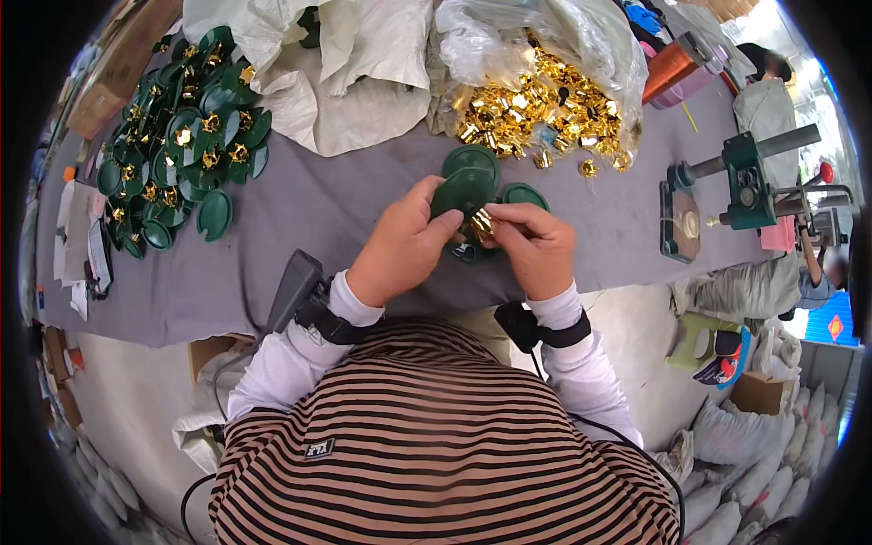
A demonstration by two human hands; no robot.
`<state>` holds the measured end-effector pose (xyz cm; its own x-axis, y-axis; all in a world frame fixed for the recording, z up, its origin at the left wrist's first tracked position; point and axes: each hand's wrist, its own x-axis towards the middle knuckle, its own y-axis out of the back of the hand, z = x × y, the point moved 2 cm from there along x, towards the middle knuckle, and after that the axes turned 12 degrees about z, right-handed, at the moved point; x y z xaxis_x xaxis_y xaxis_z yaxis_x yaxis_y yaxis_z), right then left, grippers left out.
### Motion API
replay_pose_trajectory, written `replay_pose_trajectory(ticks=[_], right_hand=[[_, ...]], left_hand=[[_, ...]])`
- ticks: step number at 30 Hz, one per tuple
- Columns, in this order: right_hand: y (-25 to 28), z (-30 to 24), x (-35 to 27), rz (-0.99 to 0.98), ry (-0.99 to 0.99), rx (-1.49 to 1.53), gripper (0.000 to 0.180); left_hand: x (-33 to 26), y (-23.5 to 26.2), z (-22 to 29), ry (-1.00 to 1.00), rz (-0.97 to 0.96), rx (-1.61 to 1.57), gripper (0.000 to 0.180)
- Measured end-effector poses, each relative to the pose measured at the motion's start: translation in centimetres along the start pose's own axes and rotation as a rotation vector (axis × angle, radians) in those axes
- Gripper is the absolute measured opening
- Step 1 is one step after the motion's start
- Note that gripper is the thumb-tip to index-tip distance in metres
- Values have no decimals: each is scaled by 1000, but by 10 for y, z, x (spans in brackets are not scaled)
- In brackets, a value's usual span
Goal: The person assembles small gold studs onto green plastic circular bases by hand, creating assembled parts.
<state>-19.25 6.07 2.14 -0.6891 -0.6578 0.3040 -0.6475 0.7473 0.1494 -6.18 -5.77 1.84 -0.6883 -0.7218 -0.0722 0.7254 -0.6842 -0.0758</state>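
Note:
My left hand (406, 238) is closed on the edge of a dark green round disc (463, 193), held over the middle of the cloth-covered table. In the fingers of my right hand (538, 243) is a small shiny gold metal piece (482, 222), which meets the near edge of that disc; whether it is joined to it I cannot tell. Two more green discs lie on the table close by, one round disc (474, 161) beyond my hands and another green disc (525, 193) partly behind my right hand.
At the left lies a heap of green discs (186, 136), many with gold pieces. A plastic bag (627, 54) spills loose gold pieces (554, 104) beyond my hands. A green hand press (747, 186) stands at the right, near an orange tumbler (672, 68). White sacking (363, 109) covers the back.

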Motion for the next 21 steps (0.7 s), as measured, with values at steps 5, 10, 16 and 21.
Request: replay_pose_trajectory(ticks=[5, 10, 16, 21], right_hand=[[-4, 2, -3, 0, -202, 132, 17], [-6, -5, -13, 65, -210, 62, 16], [-16, 9, -26, 79, -645, 536, 16], [-31, 9, -34, -40, -822, 554, 17]], left_hand=[[-10, 2, 1, -85, 8, 157, 23], [-24, -3, 13, -373, 61, 519, 32], [-31, -4, 13, -539, 58, 537, 50], [-28, 13, 17, -513, 59, 604, 40]])
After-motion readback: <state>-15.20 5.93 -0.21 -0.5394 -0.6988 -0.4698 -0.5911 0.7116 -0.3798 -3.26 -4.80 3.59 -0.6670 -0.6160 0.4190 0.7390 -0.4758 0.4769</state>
